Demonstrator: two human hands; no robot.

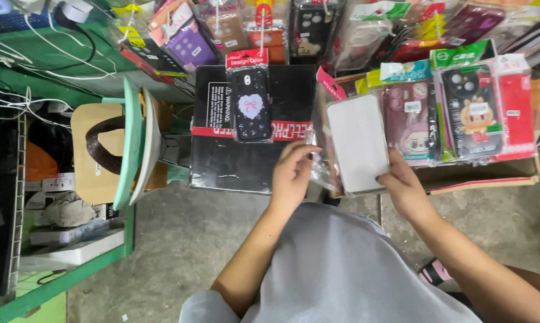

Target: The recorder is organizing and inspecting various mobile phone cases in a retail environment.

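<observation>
Grey shirt (336, 269) fills the near edge, both forearms reaching out from it. Left hand (291, 176) is pinched on the near-left edge of a clear plastic sleeve (324, 143); right hand (405, 185) grips the near-right corner of the white phone case (357, 140) that sits in that sleeve. So both hands are closed on the same pkg, held just above the near-left corner of a cardboard box (485, 173), right of centre.

The box holds a row of packaged cases standing upright: a pink one w/ a cartoon face (410, 122), then a dark one w/ a cartoon figure (470, 110), then a red pack (515, 107) at far right. To the left a black carton (240, 161) w/ a black heart-and-bow case (250, 104) lying on top. More hanging packs along the far side. Far left: green shelving (72, 263), stacked plastic stools (135, 143). Concrete floor (180, 239) below.

To handle it well, I'd judge: keep the left pinch on the film only, not the case, so the sleeve mouth stays slack; right hand steers the case square to the sleeve — a skewed corner would likely snag or split the thin plastic. Keep it clear of the pink pack next door.
</observation>
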